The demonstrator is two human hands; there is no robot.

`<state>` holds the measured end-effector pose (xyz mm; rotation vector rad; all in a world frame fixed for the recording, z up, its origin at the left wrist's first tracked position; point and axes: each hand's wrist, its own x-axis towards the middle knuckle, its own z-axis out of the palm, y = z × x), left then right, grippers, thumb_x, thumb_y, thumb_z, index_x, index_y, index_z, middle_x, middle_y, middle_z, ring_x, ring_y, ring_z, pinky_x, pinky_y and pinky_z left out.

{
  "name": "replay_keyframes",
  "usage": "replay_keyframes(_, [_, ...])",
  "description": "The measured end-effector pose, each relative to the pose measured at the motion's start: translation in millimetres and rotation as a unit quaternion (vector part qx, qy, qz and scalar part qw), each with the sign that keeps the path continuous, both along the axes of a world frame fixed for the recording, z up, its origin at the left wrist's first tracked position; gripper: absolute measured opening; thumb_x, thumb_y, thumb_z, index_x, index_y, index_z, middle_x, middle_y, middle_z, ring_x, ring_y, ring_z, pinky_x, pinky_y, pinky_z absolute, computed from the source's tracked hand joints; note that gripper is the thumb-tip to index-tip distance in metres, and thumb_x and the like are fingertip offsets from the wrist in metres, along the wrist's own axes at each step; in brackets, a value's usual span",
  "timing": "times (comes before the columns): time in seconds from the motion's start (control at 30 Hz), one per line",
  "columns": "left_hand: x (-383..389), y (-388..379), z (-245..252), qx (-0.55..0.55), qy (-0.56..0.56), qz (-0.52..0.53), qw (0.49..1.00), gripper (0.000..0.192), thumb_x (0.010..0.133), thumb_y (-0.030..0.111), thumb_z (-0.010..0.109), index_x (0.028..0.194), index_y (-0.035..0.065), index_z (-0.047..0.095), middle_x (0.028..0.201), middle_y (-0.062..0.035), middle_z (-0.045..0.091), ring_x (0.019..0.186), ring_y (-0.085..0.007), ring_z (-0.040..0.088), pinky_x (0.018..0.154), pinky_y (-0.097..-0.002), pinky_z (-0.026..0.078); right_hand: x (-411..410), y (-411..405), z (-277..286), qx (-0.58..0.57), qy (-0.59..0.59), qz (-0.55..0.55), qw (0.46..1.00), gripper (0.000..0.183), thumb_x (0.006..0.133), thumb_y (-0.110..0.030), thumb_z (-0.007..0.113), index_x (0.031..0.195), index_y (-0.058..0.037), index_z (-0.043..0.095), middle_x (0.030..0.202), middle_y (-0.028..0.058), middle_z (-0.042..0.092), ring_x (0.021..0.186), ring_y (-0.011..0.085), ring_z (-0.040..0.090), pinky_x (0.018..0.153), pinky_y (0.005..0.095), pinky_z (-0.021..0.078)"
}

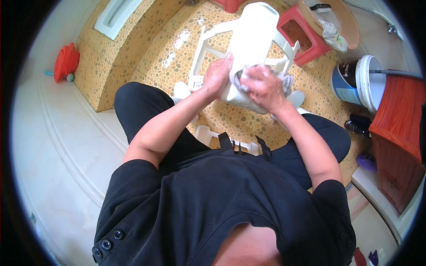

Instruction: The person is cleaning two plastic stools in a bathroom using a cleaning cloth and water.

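Note:
A white plastic piece of furniture (254,31) with a long rounded panel and side legs stands on the floor in front of me, between my knees. My left hand (218,73) grips the left edge of the panel, its thumb lying along the surface. A wet grey-and-white cloth (287,81) is bunched under my right hand (264,87), which presses it on the panel's near part. The right fingers are slightly blurred and partly hide the cloth.
At upper right, a red plastic stool (311,55) bears a tan basin (352,31) with a brush (320,8) and a cloth (332,36). A white-and-blue bucket (346,84) stands right, beside a reddish wooden cabinet (396,133). A tiled step (114,56) rises at left.

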<state>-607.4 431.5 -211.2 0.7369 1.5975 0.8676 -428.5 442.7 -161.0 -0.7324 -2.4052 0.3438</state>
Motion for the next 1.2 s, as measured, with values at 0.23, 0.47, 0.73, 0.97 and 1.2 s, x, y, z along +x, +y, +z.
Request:
replay_keyframes(0.23, [10.1, -0.5, -7.6, -0.005, 0.075, -0.019, 0.997, 0.057, 0.091, 0.054, 0.041, 0.1, 0.0038, 0.066, 0.091, -0.0171, 0.067, 0.089, -0.0317, 0.062, 0.084, -0.0392, 0.044, 4.0, 41.4, 8.3, -0.185, 0.063, -0.137, 0.971, 0.018, 0.069, -0.012, 0.073, 0.088, -0.0129, 0.07, 0.088, 0.0036, 0.062, 0.092, 0.023, 0.059, 0.075, 0.0346, 0.0498])
replay_keyframes(0.47, [6.4, -5.4, 3.4, 0.003, 0.11, -0.044, 0.993, 0.055, 0.09, 0.054, 0.042, 0.098, 0.0053, 0.067, 0.089, -0.0164, 0.067, 0.088, -0.0318, 0.062, 0.083, -0.0392, 0.044, -0.2, 20.3, 28.5, -0.177, -0.048, -0.076, 0.98, 0.016, 0.072, -0.016, 0.07, 0.086, -0.0109, 0.067, 0.089, 0.0054, 0.063, 0.091, 0.0253, 0.06, 0.076, 0.0371, 0.0501])
replay_keyframes(0.73, [10.6, -3.6, 9.4, -0.019, 0.16, -0.083, 0.983, 0.061, 0.089, 0.059, 0.039, 0.092, 0.0053, 0.067, 0.085, -0.0164, 0.067, 0.087, -0.0334, 0.062, 0.081, -0.0413, 0.044, 2.3, 27.7, 28.3, -0.175, -0.07, -0.125, 0.974, 0.015, 0.074, -0.015, 0.07, 0.087, -0.0102, 0.064, 0.089, 0.0057, 0.062, 0.086, 0.0257, 0.062, 0.073, 0.0377, 0.0499])
replay_keyframes(0.97, [12.7, -1.3, 1.9, -0.021, 0.127, -0.078, 0.989, 0.061, 0.089, 0.06, 0.038, 0.094, 0.0061, 0.068, 0.087, -0.0177, 0.067, 0.089, -0.0352, 0.062, 0.082, -0.042, 0.044, 5.6, 30.9, 28.0, -0.166, -0.092, -0.149, 0.97, 0.013, 0.073, -0.017, 0.069, 0.084, -0.0118, 0.064, 0.088, 0.0052, 0.062, 0.087, 0.0254, 0.062, 0.072, 0.0383, 0.0519])
replay_keyframes(1.2, [9.9, 1.2, 5.0, -0.022, 0.177, -0.111, 0.978, 0.061, 0.089, 0.06, 0.037, 0.096, 0.0072, 0.068, 0.086, -0.0179, 0.066, 0.089, -0.0358, 0.062, 0.083, -0.0426, 0.044, 4.7, 20.6, 28.0, -0.174, -0.112, -0.086, 0.975, 0.014, 0.074, -0.015, 0.068, 0.085, -0.0093, 0.062, 0.088, 0.0048, 0.06, 0.085, 0.0244, 0.061, 0.069, 0.0371, 0.0495])
